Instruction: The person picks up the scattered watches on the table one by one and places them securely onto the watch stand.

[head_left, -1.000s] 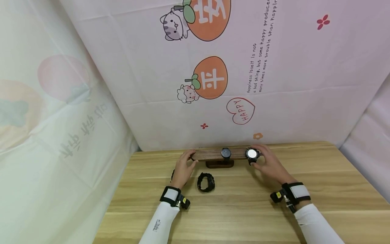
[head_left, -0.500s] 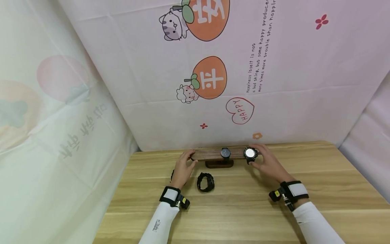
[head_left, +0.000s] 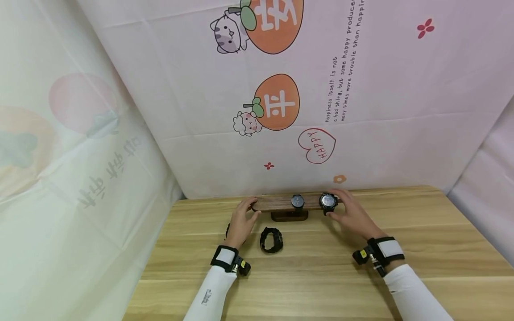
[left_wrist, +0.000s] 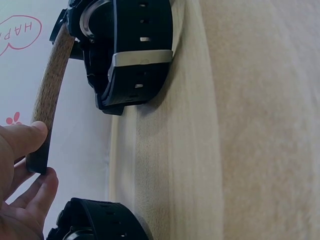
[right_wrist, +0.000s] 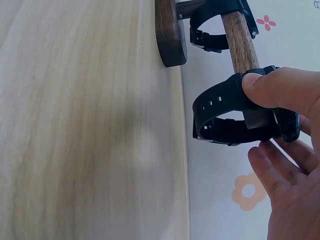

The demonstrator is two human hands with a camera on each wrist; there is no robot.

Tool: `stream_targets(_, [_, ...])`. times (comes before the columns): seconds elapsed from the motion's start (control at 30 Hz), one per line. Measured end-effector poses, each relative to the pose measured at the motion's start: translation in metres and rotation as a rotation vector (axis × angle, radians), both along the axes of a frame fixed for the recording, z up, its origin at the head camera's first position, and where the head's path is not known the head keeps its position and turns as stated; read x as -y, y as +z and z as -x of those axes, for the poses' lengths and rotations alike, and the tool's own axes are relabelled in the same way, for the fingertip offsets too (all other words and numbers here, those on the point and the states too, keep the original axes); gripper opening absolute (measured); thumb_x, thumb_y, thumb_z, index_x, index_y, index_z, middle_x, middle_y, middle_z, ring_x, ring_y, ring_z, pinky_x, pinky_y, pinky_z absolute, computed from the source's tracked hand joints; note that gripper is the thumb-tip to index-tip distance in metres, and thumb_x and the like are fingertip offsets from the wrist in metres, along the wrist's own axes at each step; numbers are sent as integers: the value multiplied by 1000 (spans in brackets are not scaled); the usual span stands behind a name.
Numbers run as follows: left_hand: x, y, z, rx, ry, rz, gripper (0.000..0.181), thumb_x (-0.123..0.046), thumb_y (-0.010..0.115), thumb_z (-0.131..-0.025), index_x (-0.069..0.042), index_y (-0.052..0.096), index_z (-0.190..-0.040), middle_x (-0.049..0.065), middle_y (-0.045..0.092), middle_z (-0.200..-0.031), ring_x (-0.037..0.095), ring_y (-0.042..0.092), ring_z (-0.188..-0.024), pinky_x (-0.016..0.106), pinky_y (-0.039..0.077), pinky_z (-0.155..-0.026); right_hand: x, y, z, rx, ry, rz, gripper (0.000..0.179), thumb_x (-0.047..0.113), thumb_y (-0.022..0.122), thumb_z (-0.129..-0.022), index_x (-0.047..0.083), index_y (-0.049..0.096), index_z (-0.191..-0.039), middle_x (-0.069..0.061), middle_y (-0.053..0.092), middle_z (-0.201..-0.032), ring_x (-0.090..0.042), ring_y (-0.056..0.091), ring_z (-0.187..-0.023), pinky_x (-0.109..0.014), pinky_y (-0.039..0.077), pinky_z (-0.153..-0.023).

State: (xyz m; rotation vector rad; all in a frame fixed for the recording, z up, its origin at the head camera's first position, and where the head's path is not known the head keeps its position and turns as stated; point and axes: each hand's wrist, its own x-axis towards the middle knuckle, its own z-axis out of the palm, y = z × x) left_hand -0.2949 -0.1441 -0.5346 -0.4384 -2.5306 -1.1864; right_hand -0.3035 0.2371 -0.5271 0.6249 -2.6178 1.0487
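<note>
One black watch [head_left: 328, 201] at three o'clock on the wooden bar [head_left: 277, 203], pinched by the right hand [head_left: 355, 217], has slid slightly toward nine, its glare dulled. The left hand [head_left: 240, 226] still grips the bar's nine o'clock end; a loose watch [head_left: 278, 240] lies toward seven.

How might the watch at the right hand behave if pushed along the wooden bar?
The watch would likely slide, since its strap loops around the wooden bar. The strap looks rubbery, so it may flex or drag. Sitting near the bar's end, it could slip off if pushed outward.
</note>
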Motion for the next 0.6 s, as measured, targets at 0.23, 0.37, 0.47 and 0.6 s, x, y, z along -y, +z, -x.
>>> stream_targets(0.23, [0, 0, 0, 2, 3, 9, 49, -13, 73, -102, -6, 60, -149, 11, 60, -152, 28, 62, -136, 37, 56, -113, 2, 1, 1, 8, 19, 3, 76, 2, 83, -88, 2, 47, -154, -27, 47, -157, -48, 48, -141, -67, 49, -110])
stream_targets(0.37, [0, 0, 0, 4, 2, 3, 50, -11, 74, -101, -6, 60, -149, 12, 60, -152, 29, 62, -136, 37, 56, -113, 3, 1, 2, 28, 22, 3, 75, 2, 82, -89, 3, 47, -155, -26, 46, -158, -47, 48, -141, -66, 49, -110])
stream_targets(0.47, [0, 1, -1, 4, 1, 3, 50, -11, 74, -101, -6, 60, -148, 13, 60, -152, 29, 62, -136, 38, 56, -112, 5, 1, 2, 28, 28, 10, 74, 1, 83, -89, 2, 48, -154, -27, 46, -158, -47, 51, -138, -66, 51, -108])
stream_targets(0.6, [0, 1, -1, 7, -1, 5, 49, -12, 74, -101, -6, 60, -148, 14, 59, -152, 29, 61, -137, 39, 56, -112, 8, 1, 2, 10, 37, 15, 74, 0, 83, -88, 1, 48, -154, -28, 46, -157, -47, 53, -136, -65, 54, -105])
